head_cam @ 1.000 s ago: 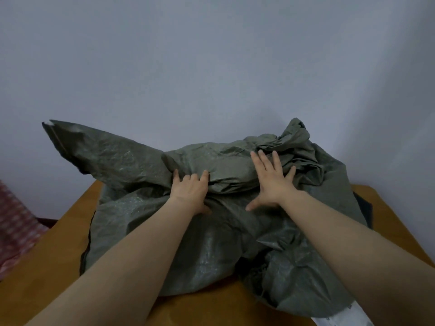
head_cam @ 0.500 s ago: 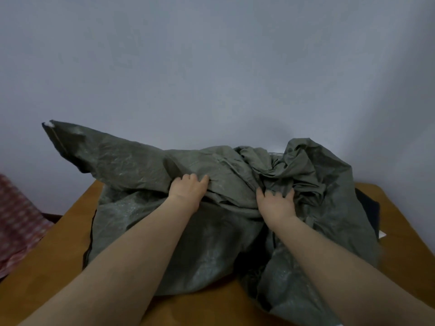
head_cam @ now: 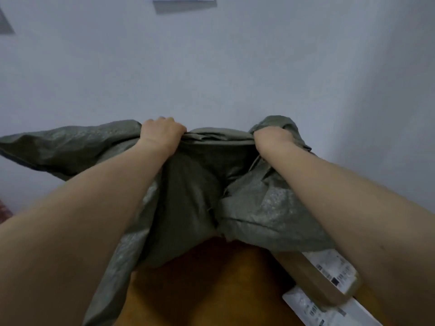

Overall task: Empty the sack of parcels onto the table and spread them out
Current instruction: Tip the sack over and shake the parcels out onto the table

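Observation:
A grey-green woven sack hangs lifted above the brown table, its open lower edge facing down. My left hand is clenched on the sack's top fold at the left. My right hand is clenched on bunched fabric at the right. Under the sack's right side a brown cardboard parcel with a white shipping label lies on the table. Beside it, lower down, sits a white parcel with barcodes. The sack's inside is hidden.
A pale wall stands close behind the table, with a paper sheet at the top edge. A bit of red checked cloth shows at the far left.
Both hands have closed on the sack and raised it off the table. The view tilted up. Two parcels now show beneath the sack's right side.

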